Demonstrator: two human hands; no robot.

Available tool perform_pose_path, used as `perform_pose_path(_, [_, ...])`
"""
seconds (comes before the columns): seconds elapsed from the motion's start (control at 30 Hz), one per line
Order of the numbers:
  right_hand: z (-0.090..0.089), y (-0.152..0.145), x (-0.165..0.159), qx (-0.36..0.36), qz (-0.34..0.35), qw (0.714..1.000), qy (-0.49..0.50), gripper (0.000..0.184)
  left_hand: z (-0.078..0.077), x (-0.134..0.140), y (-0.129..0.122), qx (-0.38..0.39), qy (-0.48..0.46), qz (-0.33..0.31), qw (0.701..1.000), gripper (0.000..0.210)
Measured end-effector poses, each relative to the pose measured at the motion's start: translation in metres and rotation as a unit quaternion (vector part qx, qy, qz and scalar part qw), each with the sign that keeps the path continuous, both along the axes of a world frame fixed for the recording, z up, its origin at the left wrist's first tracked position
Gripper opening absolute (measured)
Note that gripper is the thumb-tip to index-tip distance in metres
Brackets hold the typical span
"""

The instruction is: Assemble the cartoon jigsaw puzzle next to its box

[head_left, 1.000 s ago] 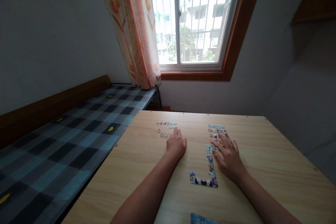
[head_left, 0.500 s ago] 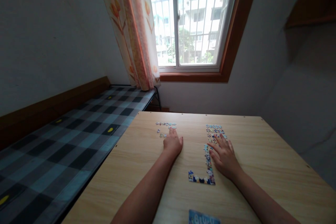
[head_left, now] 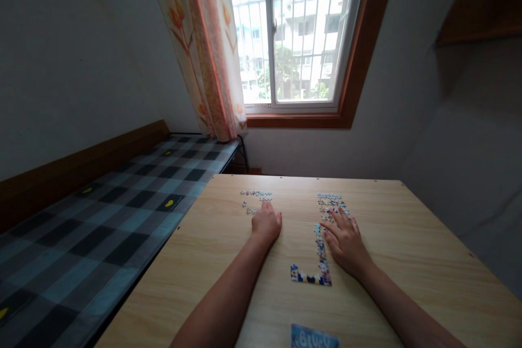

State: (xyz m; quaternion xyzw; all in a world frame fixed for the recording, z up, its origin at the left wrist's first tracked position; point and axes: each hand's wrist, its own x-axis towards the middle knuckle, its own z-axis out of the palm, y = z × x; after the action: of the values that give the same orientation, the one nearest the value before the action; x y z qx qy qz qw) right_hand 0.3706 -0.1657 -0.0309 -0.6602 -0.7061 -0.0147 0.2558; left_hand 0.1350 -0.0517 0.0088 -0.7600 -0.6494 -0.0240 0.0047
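My left hand [head_left: 266,223] lies on the wooden table with its fingers pointing forward, just below several loose puzzle pieces [head_left: 256,193] at the far left. Its fingertips are close to a few of these pieces; whether they touch one is too small to tell. My right hand [head_left: 345,236] rests with spread fingers beside a joined strip of puzzle [head_left: 321,250]. This strip bends at the near right corner and runs left along the bottom. The right fingertips reach over rows of loose pieces [head_left: 331,202] and partly cover some.
A blue card or box with lettering [head_left: 314,337] sits at the near edge of view. The table [head_left: 196,277] stands beside a bed with a checked cover [head_left: 134,201]. Ahead are a window [head_left: 302,38] and a flowered curtain [head_left: 204,54].
The whole view has shifted slightly to the left. Both hands stay in nearly the same place relative to the puzzle pieces.
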Motion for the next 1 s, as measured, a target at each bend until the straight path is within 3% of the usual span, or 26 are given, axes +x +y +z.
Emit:
perform_pose_path(0.3, [0.004, 0.000, 0.001, -0.009, 0.004, 1.000, 0.001, 0.039, 0.005, -0.003, 0.001, -0.009, -0.013, -0.050, 0.999, 0.056])
perform_pose_path(0.53, [0.010, -0.001, 0.001, -0.021, 0.007, 1.000, 0.007, 0.037, 0.011, 0.015, -0.027, -0.028, -0.057, -0.180, 0.982, 0.030])
perform_pose_path(0.7, [0.012, 0.000, 0.001, -0.024, 0.009, 1.000, 0.015, 0.036, 0.010, 0.030, -0.047, -0.026, -0.098, -0.273, 0.957, 0.030])
perform_pose_path(0.83, [0.014, 0.000, 0.000, -0.029, 0.011, 0.999, 0.015, 0.035, 0.011, 0.025, -0.039, -0.008, -0.136, -0.281, 0.950, 0.033])
perform_pose_path(1.0, [0.015, 0.001, -0.001, -0.032, 0.014, 0.999, 0.022, 0.035, 0.014, 0.019, -0.023, -0.039, -0.127, -0.302, 0.944, 0.029])
